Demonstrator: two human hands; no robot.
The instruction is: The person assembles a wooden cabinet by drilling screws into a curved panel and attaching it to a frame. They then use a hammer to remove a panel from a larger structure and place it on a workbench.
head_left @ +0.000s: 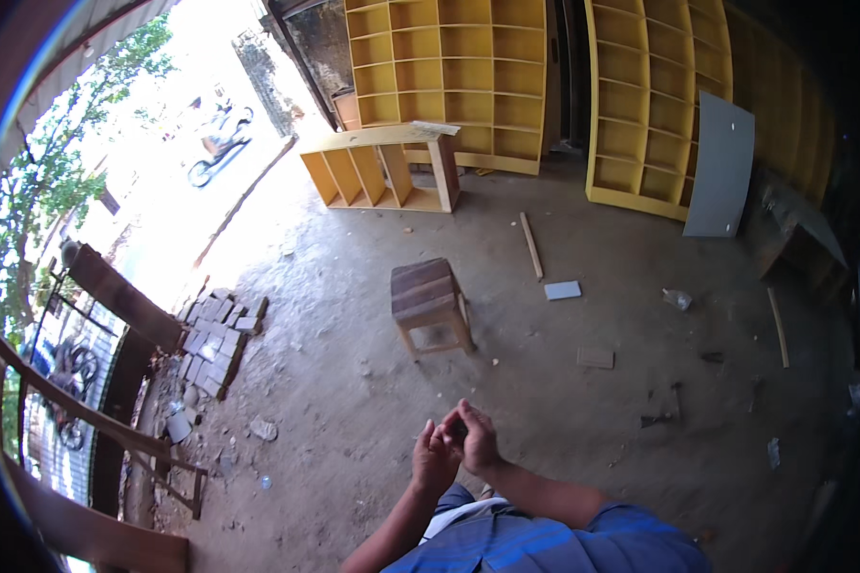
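Dusty concrete flooring (330,411) runs through a workshop-like space, open to bright daylight on the left. Above it, close to the person's body, the left hand (434,462) and right hand (480,443) come together at the fingers, the right one curled. A small dark patch (460,430) sits between them, mostly hidden by the right hand; whether it is a held object or only shadow, I cannot tell, nor whether either grip is closed on anything.

If something small is pinched there, loose or shifting fingertips could let it drop to the floor, where it might be lost among the scattered debris.

Just beyond the hands stands a wooden stool (426,291), upright on splayed-looking legs; a careless step forward could knock it. Farther off, a wooden batten (531,246) and a white rectangular panel (563,290) lie about as possible trip hazards. Stacked paving bricks (215,344) lie to the left. Toward the back are a low shelf unit (384,196), yellow cubbyhole shelving (444,94) and a grey sheet (720,177) leaning upright, which could slide if bumped.
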